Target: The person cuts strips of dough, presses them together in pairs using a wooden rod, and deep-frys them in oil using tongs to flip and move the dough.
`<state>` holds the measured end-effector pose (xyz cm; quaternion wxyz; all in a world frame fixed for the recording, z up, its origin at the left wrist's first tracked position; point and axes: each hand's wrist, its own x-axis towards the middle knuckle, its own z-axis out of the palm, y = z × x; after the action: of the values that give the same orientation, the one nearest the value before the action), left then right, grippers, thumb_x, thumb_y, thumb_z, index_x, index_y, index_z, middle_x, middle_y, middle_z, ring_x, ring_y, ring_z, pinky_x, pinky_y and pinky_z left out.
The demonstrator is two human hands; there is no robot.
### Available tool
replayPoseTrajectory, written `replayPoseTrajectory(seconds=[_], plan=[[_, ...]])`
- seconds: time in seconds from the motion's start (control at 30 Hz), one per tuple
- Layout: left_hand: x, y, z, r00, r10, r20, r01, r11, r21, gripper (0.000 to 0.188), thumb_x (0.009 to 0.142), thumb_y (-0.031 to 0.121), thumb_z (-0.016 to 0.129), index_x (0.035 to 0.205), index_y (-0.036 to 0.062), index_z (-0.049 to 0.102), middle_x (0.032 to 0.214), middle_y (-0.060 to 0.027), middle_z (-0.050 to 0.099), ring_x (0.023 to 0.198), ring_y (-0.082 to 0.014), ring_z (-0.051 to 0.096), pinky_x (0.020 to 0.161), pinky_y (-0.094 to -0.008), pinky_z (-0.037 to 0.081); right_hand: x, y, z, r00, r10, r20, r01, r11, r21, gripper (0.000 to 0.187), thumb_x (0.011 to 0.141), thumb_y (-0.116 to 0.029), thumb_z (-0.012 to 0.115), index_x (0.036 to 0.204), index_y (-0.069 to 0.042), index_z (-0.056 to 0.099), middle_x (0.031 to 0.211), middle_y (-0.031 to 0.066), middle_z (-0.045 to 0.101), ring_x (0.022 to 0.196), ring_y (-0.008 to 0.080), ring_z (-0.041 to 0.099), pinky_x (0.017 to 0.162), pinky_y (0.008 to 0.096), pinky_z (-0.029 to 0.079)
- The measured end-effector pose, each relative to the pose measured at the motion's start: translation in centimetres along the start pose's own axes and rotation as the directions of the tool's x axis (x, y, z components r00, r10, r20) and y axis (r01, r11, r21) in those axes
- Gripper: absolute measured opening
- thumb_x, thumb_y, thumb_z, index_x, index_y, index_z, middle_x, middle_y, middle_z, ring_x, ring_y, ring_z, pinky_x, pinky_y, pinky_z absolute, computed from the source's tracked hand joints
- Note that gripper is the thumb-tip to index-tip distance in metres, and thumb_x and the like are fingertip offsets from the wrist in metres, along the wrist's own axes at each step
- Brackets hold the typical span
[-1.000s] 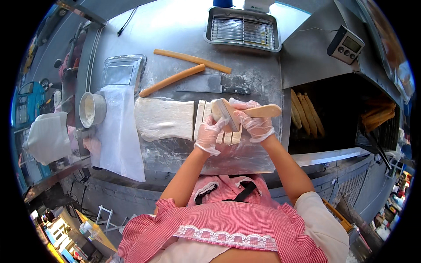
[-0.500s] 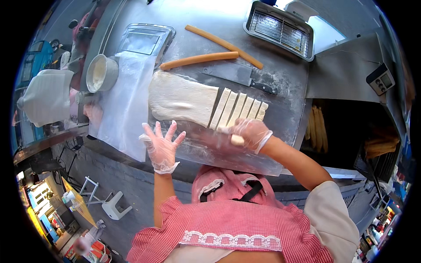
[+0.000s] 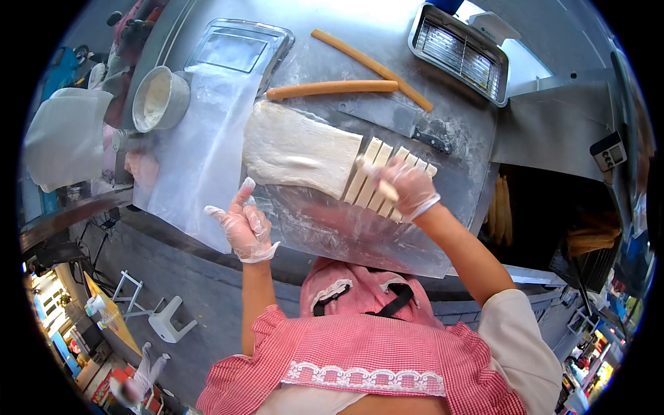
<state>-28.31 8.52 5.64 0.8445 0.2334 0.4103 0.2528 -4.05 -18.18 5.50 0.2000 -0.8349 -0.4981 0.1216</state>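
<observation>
My right hand (image 3: pixel 407 185), in a clear glove, is closed around a short pale stick (image 3: pixel 387 189), smeared by motion, and hovers over the cut dough strips (image 3: pixel 360 177). I cannot make out the stick's exact kind. Left of the strips lies a flat slab of dough (image 3: pixel 301 149), uncut. My left hand (image 3: pixel 247 229), also gloved, is held near the slab's lower left end, thumb and index finger stretched out, other fingers bent, nothing in it. Behind the dough rests a cleaver (image 3: pixel 380 114) with a black handle, beside two wooden rolling pins (image 3: pixel 332 88) (image 3: pixel 373 68).
A metal bowl of flour (image 3: pixel 160 100) stands at the left, next to a clear plastic sheet (image 3: pixel 200 152) and a lidded tray (image 3: pixel 238 48). At the far right is a rack tray (image 3: pixel 460 59). Fried dough sticks (image 3: pixel 499 211) lie right of the table, below a timer (image 3: pixel 609 151).
My right hand has moved up and right over the strips with the stick. My left hand has bent some fingers, which were spread before. The whole view has shifted slightly.
</observation>
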Motion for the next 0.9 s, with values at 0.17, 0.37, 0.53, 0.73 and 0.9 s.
replayPoseTrajectory(seconds=[0.17, 0.37, 0.53, 0.73, 0.9], plan=[[-0.8, 0.9, 2.7, 0.975, -0.154, 0.16, 0.159, 0.987, -0.018, 0.133, 0.081, 0.099, 0.041, 0.172, 0.0121, -0.003, 0.137, -0.0296, 0.065, 0.057, -0.0223, 0.063, 0.037, -0.0278, 0.045, -1.4, -3.2, 0.4, 0.978, -0.143, 0.15, 0.138, 0.989, 0.046, 0.013, 0.097, -0.018, 0.063, 0.108, -0.018, 0.071, 0.097, 0.0096, 0.068, 0.081, 0.0293, 0.07, 0.069, 0.0426, 0.058], [-1.8, 1.1, 6.8, 0.975, -0.092, 0.202, 0.079, 0.995, 0.068, 0.125, 0.091, 0.079, 0.062, 0.171, 0.0112, -0.005, 0.17, -0.0257, 0.03, 0.149, -0.0346, 0.047, 0.104, -0.0416, 0.059, -3.5, -1.5, -0.1, 0.992, -0.09, 0.083, 0.089, 0.996, 0.021, 0.009, 0.093, -0.02, 0.071, 0.102, -0.02, 0.071, 0.09, 0.0078, 0.068, 0.08, 0.0301, 0.071, 0.065, 0.0408, 0.056], [0.4, -0.3, 5.5, 0.961, 0.177, 0.213, -0.212, 0.965, 0.153, 0.062, 0.103, 0.013, 0.071, 0.157, 0.0011, 0.045, 0.141, -0.0124, 0.059, 0.124, -0.0168, 0.061, 0.094, -0.0285, 0.057, -3.9, 5.3, -2.0, 0.965, 0.128, -0.227, -0.166, 0.974, -0.153, 0.012, 0.09, -0.025, 0.076, 0.101, -0.024, 0.075, 0.088, 0.0064, 0.067, 0.078, 0.0285, 0.07, 0.065, 0.0392, 0.057], [1.6, -0.1, 5.6, 0.949, 0.083, 0.305, -0.08, 0.997, -0.023, 0.044, 0.11, 0.038, 0.06, 0.129, -0.0014, 0.068, 0.072, 0.0002, 0.057, 0.045, -0.0044, 0.042, 0.034, -0.0186, 0.033, -5.4, 7.8, -4.4, 0.926, 0.314, -0.208, -0.342, 0.932, -0.119, 0.011, 0.091, -0.021, 0.073, 0.102, -0.022, 0.071, 0.097, 0.0084, 0.07, 0.088, 0.033, 0.071, 0.072, 0.0429, 0.058], [0.7, -0.4, 5.7, 0.906, -0.089, 0.414, 0.136, 0.987, -0.085, 0.098, 0.101, 0.08, 0.037, 0.157, -0.0001, 0.047, 0.066, -0.0068, 0.06, 0.035, -0.0102, 0.03, 0.029, -0.0254, 0.029, -7.1, 6.2, -4.9, 0.983, 0.16, -0.089, -0.158, 0.987, 0.025, 0.01, 0.09, -0.024, 0.077, 0.099, -0.02, 0.074, 0.091, 0.0076, 0.07, 0.081, 0.0289, 0.069, 0.07, 0.0407, 0.057]])
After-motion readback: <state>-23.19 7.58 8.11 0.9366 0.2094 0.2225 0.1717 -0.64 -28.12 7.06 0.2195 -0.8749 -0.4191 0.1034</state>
